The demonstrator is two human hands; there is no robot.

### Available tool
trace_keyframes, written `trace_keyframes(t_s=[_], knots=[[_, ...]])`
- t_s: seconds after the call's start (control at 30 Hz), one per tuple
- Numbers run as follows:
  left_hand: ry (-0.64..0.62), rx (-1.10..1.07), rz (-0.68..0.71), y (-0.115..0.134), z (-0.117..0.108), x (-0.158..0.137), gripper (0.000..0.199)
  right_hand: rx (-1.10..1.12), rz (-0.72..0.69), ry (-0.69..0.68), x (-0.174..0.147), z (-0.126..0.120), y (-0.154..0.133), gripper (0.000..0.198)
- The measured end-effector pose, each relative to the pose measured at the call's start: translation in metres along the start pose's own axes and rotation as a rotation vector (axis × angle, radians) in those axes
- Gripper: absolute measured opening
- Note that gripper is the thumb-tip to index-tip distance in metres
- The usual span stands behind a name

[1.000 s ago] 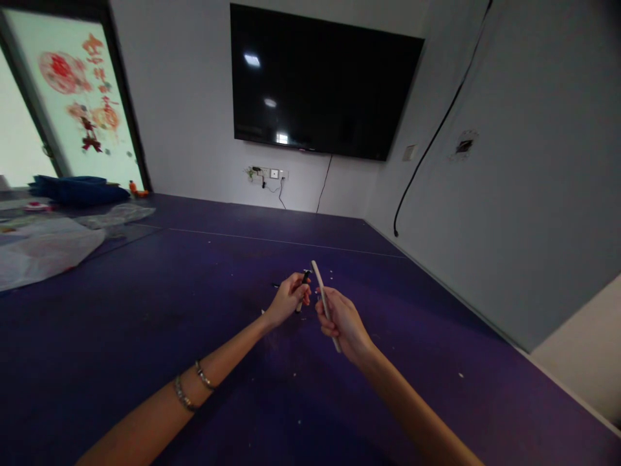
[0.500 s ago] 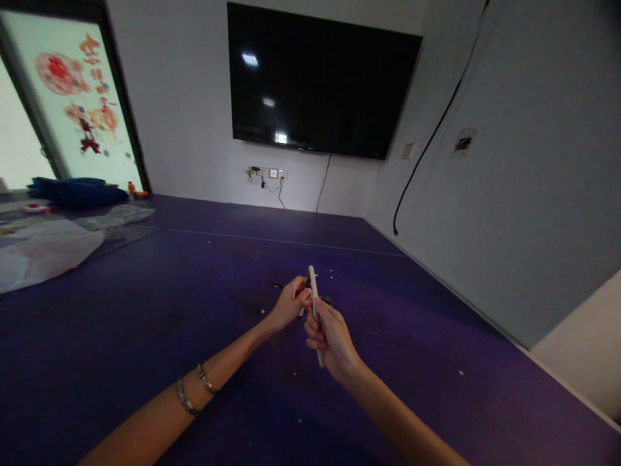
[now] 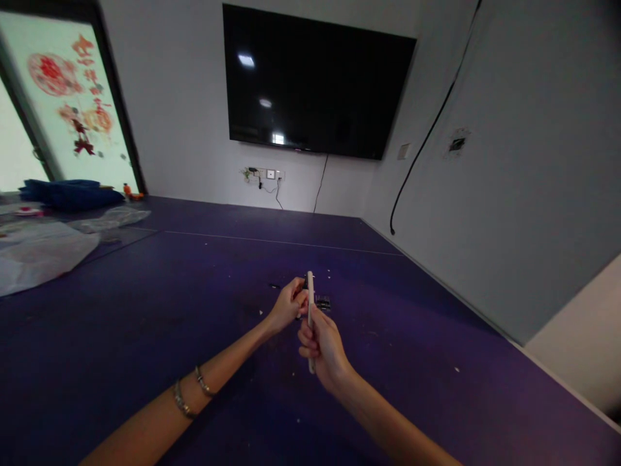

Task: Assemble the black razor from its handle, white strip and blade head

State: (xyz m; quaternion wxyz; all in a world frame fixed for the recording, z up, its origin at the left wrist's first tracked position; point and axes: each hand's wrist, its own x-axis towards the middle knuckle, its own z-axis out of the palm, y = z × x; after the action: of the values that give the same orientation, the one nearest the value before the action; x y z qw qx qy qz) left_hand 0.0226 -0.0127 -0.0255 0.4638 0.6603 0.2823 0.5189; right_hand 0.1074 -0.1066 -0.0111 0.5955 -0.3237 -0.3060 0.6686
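Purple surface (image 3: 218,362) below; clasping an off-white stick (image 3: 310,290) low in the right hand (image 3: 324,346), apparently for a free far end; pinching a black-topped item (image 3: 305,283) in the left hand (image 3: 288,304), just left.

Two metal bracelets circle the left forearm (image 3: 233,357), set close together but apart, well back from the left hand (image 3: 284,309); the front bracelet (image 3: 202,383) — the one nearer the hand — is a slim, rounded, silvery band with dull grey shading; the rear bracelet (image 3: 181,401) looks broader and more knobbly, its grey metal broken by small lighter glints — any finer pattern is too small to tell; the right forearm (image 3: 383,411) is bare from the right hand (image 3: 327,349) to the bottom edge of the view.
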Motion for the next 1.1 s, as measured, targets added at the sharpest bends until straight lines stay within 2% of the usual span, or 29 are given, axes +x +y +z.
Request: trace_keyframes(t_s=[0.23,0.43,0.6,0.8,0.97,1.1], knots=[[0.002,0.039,0.023,-0.001,0.0,0.001,0.007,0.023,-0.037,-0.006,0.001,0.002,-0.001,0.033],[0.008,0.025,-0.043,-0.003,0.0,0.001,0.009,0.017,0.009,0.018,-0.004,0.008,0.004,0.033],[-0.006,0.033,0.024,-0.002,0.001,0.001,0.007,0.049,-0.055,-0.004,-0.001,0.009,0.003,0.033],[0.005,-0.036,-0.054,-0.002,0.0,0.002,0.016,0.001,0.018,0.006,-0.003,0.006,0.009,0.031],[0.0,0.077,0.043,-0.003,-0.001,0.004,0.011,0.042,-0.046,-0.002,0.002,0.007,0.006,0.032],[-0.005,0.046,0.017,-0.005,-0.002,0.003,0.012,0.028,-0.031,0.015,0.003,0.006,0.008,0.032]])
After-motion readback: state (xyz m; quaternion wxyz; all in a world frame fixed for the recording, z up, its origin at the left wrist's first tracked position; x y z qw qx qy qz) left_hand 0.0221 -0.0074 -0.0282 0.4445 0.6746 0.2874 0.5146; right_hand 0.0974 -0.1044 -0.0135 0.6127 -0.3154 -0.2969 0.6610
